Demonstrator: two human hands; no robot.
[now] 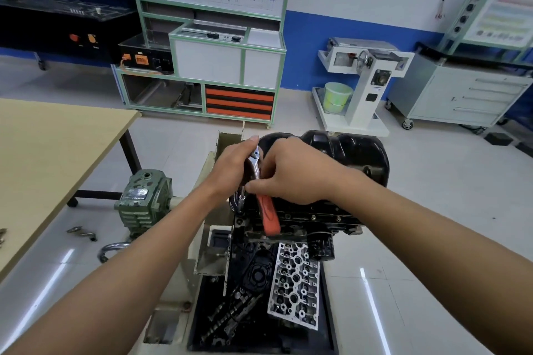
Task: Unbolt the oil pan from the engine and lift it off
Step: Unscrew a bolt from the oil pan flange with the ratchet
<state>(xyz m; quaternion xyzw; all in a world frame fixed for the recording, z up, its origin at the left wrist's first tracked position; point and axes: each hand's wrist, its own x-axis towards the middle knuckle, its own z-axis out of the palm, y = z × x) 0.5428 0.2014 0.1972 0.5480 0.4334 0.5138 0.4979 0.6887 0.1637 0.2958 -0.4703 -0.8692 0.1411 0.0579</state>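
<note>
A black oil pan (349,152) sits on top of the upturned engine block (311,216) on a stand. A ratchet wrench (269,216) with a chrome head and an orange handle stands at the pan's left end, its extension and socket (241,198) pointing down at the pan's near-left flange. My left hand (233,165) cups the ratchet head from the left. My right hand (294,172) grips the chrome shank just above the orange handle. The bolt under the socket is hidden.
Below the engine a tray (199,311) holds a white cylinder head (297,282), camshafts and black covers. A green gearbox (142,198) sits to the left, beside a wooden table (52,152). Cabinets and a white machine stand at the back wall.
</note>
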